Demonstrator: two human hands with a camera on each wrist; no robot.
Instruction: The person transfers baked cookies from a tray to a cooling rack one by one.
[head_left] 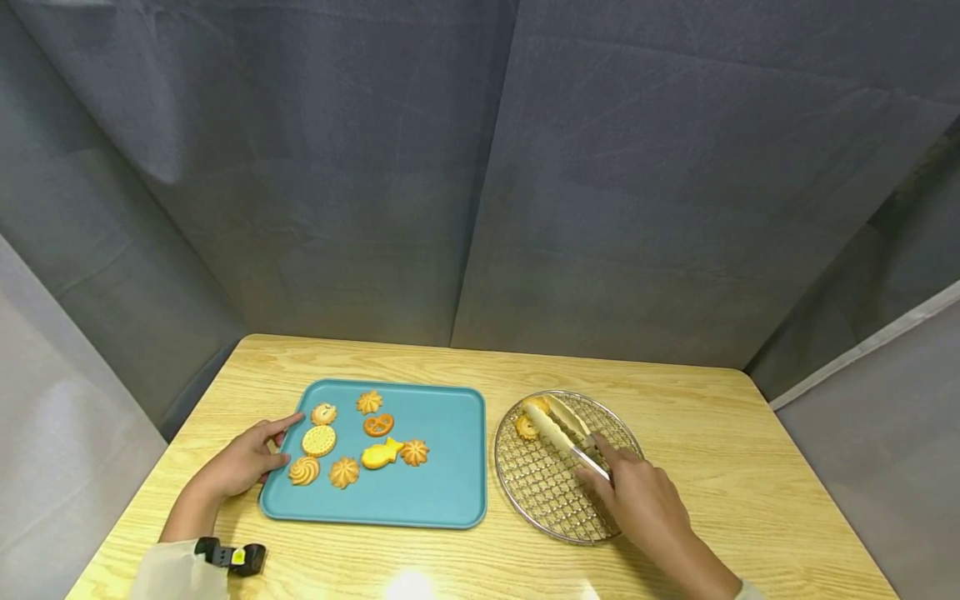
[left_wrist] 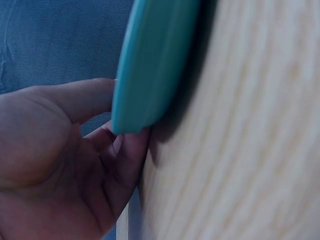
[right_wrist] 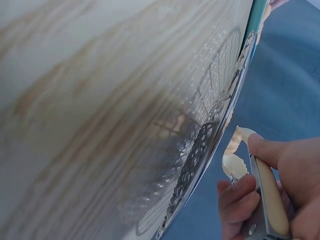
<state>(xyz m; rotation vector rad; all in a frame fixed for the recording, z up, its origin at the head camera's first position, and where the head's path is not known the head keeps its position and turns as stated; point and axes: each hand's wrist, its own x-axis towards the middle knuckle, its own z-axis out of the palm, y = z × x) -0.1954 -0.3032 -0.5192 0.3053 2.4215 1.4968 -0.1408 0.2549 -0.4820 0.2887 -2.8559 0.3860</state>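
Note:
My left hand [head_left: 238, 458] pinches the left edge of a teal tray [head_left: 450, 492]. In the left wrist view its thumb lies on the rim and other fingers are tucked under the tray. Several cookies lie on the tray, among them a pretzel cookie [head_left: 378, 425], a fish-shaped cookie [head_left: 382, 454] and a round dotted cookie [head_left: 318, 441]. Over a round wire rack [head_left: 551, 500], my right hand [head_left: 648, 496] holds metal tongs [head_left: 553, 429] with cream tips. A partly hidden cookie [right_wrist: 233, 145] sits between the tips. Another cookie [head_left: 526, 427] lies on the rack beside them.
The tray and the rack stand side by side on a wooden table [head_left: 712, 467], a narrow gap between them. Grey curtains [head_left: 600, 208] close off the back and sides. A black band [head_left: 228, 556] is on the left wrist.

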